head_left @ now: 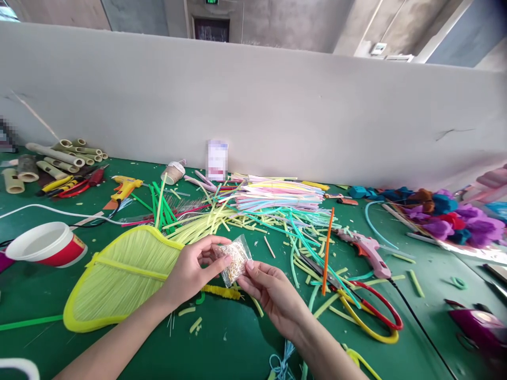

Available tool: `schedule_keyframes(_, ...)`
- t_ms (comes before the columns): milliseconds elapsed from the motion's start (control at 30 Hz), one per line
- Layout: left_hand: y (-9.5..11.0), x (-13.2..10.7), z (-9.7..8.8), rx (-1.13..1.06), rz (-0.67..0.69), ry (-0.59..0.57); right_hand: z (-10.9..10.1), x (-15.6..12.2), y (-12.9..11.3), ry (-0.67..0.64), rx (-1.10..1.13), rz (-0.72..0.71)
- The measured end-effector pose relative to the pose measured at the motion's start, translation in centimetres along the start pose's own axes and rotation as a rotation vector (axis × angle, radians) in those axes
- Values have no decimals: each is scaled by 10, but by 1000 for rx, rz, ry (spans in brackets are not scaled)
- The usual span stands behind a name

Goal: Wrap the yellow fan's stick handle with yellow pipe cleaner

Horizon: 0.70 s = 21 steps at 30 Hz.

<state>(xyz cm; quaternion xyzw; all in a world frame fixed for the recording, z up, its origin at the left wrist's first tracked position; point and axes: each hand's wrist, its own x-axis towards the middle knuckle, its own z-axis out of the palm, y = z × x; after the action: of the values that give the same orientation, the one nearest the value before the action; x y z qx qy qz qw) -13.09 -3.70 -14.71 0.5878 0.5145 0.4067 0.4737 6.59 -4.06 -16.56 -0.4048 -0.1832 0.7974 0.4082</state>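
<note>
Right now, you hold one packet between both hands, above the near middle of the table. Your left hand has its thumb pressed on the packet's left side, with the fingers behind; your right hand pinches the lower right corner between thumb and fingertips. Neither hand is spread wide.

As for how far things are, the packet looks unopened, its small pale and gold bits inside, too fine to count. The leaf at near left seems much further on: its yellow rim, filling and middle rib are in place. Around it the strips lie loose, apparently not worked into anything.

Counting what you have about you: one leaf; one cup at far left of it; two glue guns, a yellow one at far left and a pink one on the right. You have one pair of scissors, near right, and one orange stick across its blades. One pot lies tipped at the far middle, beside one blurred card against the partition. The strips, the bamboo pieces at far left and the flowers at far right overlap too much for an exact count.
</note>
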Motion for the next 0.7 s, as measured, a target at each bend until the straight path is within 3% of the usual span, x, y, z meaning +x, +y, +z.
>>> schedule_keyframes(167,1,-3,-2,31,79,19,-1,0,4,-21,54,30)
schedule_keyframes(300,1,0,-7,38,73,25,2,-3,1,-27,-17,-51)
schedule_keyframes(533,-7,8,-1,-291,-155,-190,6,-9,-6,15,-289,-205)
schedule_keyframes(700,-7,8,3,-383,-221,-171,8,-13,-10,37,-277,-240)
